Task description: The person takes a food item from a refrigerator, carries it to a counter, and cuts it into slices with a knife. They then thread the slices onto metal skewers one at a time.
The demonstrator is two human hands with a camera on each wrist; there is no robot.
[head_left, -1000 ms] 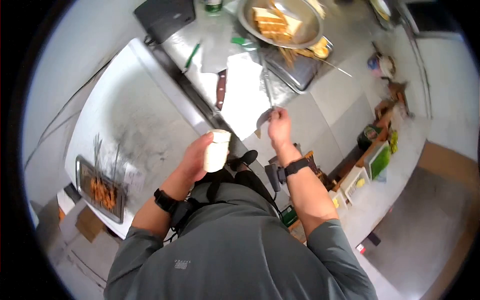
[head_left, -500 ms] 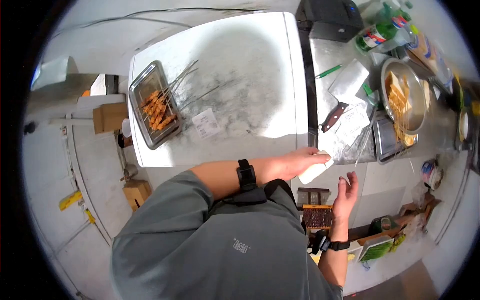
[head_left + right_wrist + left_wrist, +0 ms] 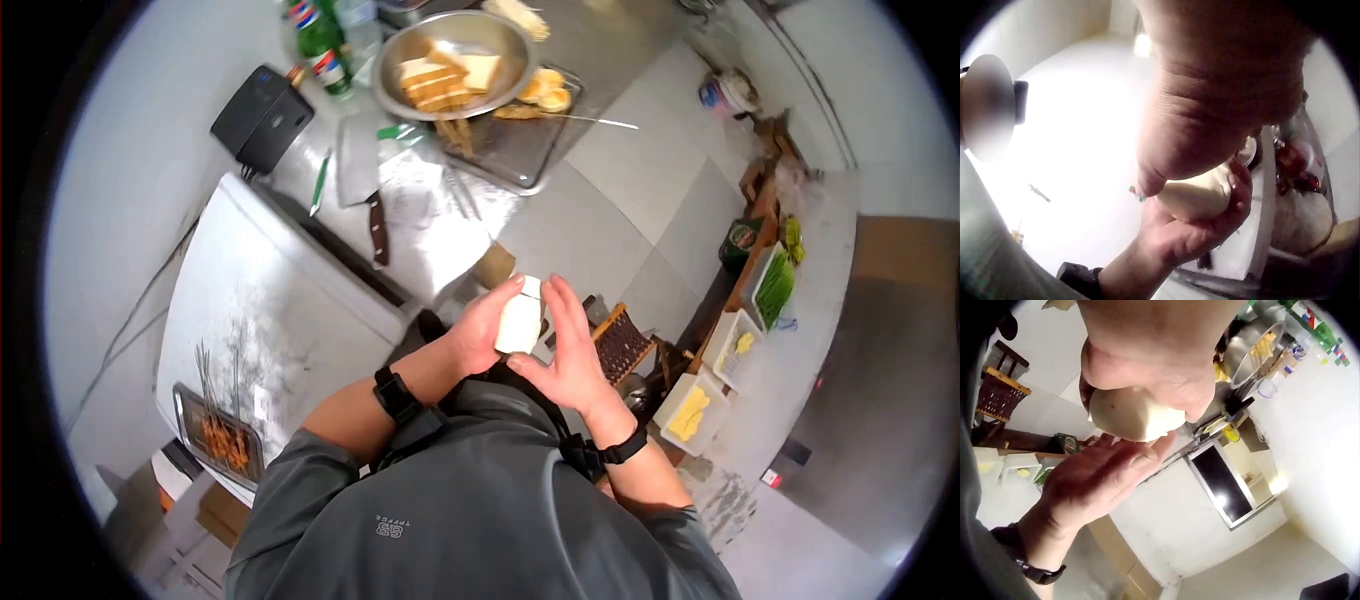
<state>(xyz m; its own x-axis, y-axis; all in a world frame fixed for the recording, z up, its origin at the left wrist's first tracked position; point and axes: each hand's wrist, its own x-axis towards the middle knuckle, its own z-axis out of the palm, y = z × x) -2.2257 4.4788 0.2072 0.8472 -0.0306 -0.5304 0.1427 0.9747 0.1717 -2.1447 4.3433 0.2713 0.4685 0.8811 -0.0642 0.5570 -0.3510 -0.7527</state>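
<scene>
A smooth, pale cream chunk (image 3: 519,325) with a line across it near one end is held in front of the body. My left hand (image 3: 477,335) grips it from the side, its fingers curled behind. My right hand (image 3: 572,368) cups the opposite side, thumb by the near end and fingers straight and spread by the far end. Seen from the left wrist, the chunk (image 3: 1129,414) looks rounded, with a small dark spot, and the right hand lies under it. The right wrist view has the chunk (image 3: 1194,198) in the left palm.
A brown-handled cleaver (image 3: 378,228), green pen (image 3: 320,185), steel bowl (image 3: 515,65) of cut food and metal tray (image 3: 518,168) are on the counter ahead. Skewers (image 3: 225,443) lie on a tray at left on the white surface (image 3: 290,285). Several white containers (image 3: 693,415) stand at right.
My right hand has come from the counter's edge to the cream chunk, which stays in my left hand. The head view swung left and then back.
</scene>
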